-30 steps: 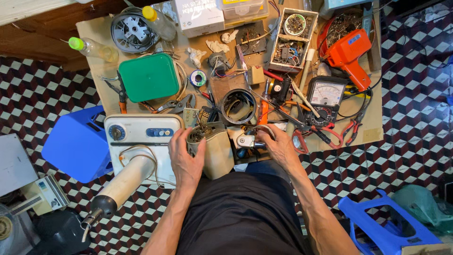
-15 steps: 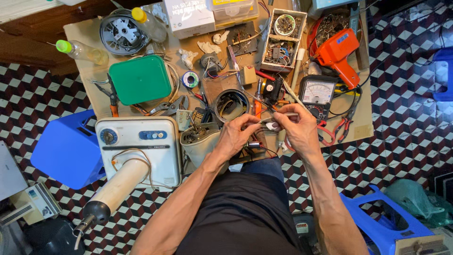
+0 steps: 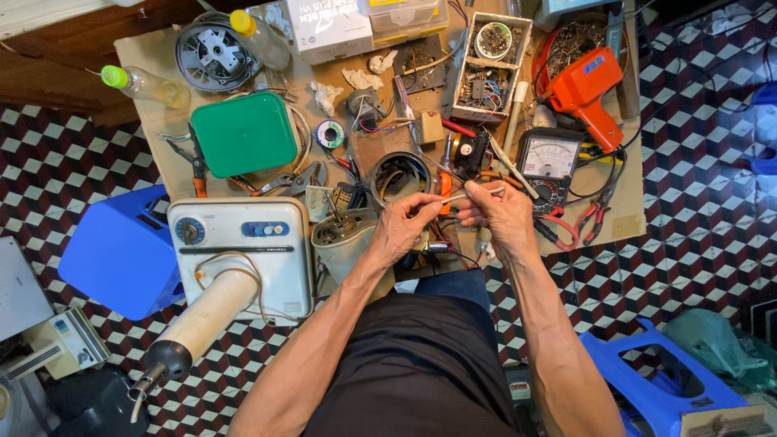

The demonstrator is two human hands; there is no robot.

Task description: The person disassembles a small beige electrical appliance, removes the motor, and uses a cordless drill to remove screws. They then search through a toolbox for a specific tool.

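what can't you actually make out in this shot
Head view, the only one:
- The thin metal piece pinched between left hand and right hand: too small to identify.
- The parts under the hands: covered by fingers and wrists.
- The white box at the top: cut off by the frame edge.

From my feed, the floor [image 3: 712,267] is tiled in a red, black and white cube pattern. A low board worktop [image 3: 627,206] fills twelve o'clock, with dark wooden furniture [image 3: 57,77] at ten. A blue plastic stool [image 3: 121,251] sits at nine, another blue stool [image 3: 664,380] at four. Light is even and bright.
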